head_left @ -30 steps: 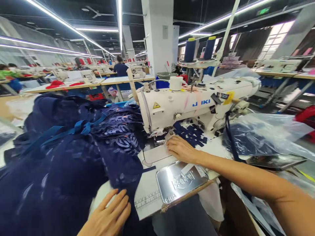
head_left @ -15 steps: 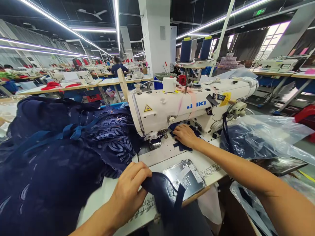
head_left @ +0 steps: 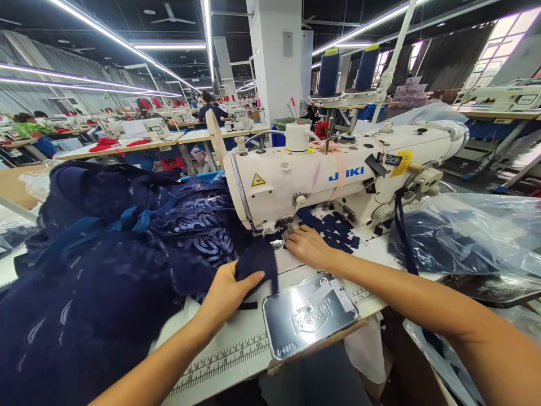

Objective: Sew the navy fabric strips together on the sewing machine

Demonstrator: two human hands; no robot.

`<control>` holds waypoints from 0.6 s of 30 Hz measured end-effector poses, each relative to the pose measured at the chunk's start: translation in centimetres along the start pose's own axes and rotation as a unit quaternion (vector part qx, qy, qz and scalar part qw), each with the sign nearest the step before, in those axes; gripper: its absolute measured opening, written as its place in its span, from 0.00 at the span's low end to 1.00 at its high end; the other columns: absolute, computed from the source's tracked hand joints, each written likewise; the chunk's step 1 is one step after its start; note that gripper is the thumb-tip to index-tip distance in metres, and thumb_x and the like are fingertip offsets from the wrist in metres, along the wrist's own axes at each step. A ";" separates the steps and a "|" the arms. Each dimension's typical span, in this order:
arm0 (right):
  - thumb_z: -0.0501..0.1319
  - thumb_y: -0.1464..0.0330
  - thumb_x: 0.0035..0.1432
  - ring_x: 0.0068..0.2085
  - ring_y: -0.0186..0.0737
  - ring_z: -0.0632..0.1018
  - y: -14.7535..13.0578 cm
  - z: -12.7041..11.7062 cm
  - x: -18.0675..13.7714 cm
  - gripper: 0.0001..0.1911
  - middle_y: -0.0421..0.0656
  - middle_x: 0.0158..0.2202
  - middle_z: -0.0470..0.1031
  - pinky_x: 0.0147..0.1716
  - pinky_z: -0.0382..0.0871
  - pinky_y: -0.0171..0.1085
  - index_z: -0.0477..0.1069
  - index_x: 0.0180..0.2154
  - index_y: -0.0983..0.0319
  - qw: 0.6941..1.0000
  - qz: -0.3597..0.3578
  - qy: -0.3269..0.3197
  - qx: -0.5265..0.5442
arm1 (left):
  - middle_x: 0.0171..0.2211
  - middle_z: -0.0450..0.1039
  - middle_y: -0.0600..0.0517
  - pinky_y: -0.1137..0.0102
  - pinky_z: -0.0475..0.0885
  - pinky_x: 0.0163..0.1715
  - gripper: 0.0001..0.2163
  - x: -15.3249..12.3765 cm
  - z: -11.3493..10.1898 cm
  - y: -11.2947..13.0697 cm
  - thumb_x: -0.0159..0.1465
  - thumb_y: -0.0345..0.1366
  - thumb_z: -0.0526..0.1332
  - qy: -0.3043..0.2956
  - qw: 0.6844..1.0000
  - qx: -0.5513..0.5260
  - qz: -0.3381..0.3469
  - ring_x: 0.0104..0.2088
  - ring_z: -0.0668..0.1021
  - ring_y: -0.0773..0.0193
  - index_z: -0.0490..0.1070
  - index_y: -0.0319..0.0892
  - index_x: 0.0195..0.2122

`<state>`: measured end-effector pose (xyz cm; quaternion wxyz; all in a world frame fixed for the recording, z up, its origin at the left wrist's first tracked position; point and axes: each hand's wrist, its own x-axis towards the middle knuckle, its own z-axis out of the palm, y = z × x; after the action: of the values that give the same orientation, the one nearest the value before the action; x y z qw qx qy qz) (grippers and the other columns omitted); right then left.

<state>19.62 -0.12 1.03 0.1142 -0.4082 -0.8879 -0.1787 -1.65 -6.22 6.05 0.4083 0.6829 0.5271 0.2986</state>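
Observation:
My left hand [head_left: 228,290] grips a navy fabric piece [head_left: 258,260], thumb stretched along its lower edge, in front of the sewing machine head. The fabric reaches up towards the needle area. My right hand [head_left: 307,247] is at the presser foot, fingers bent together; whatever they pinch is hidden. Behind that hand, small cut navy fabric pieces [head_left: 338,228] lie scattered on the machine bed. The white sewing machine [head_left: 279,175] stands across the table over both hands. A big heap of navy garments [head_left: 114,270] with pale printed lettering lies left of my left hand.
A shiny metal tin lid [head_left: 310,316] lies at the table's front edge beside a printed ruler strip [head_left: 224,361]. To the right is a clear plastic bag [head_left: 456,231] with navy fabric. Thread cones [head_left: 328,73] stand behind the machine. A co-worker [head_left: 208,110] sits farther back.
My right hand has moved left from the small fabric pieces to the presser foot. My left hand has lifted the navy fabric forward from the table edge, uncovering the tin lid.

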 end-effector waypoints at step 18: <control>0.60 0.74 0.55 0.31 0.33 0.70 1.2 1.5 -0.3 0.07 0.39 0.26 0.70 0.31 0.61 0.31 0.68 0.25 0.64 0.941 0.073 0.045 0.329 | 0.52 0.66 0.45 0.59 0.64 0.53 0.19 1.9 0.9 -4.3 0.56 0.27 0.52 -0.064 0.858 0.398 0.317 0.53 0.65 0.56 0.67 0.37 0.49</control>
<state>20.61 1.04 -0.19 0.2950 -0.4033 -0.8588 0.1135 -2.46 -4.17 1.85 0.0174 0.9348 0.3293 0.1322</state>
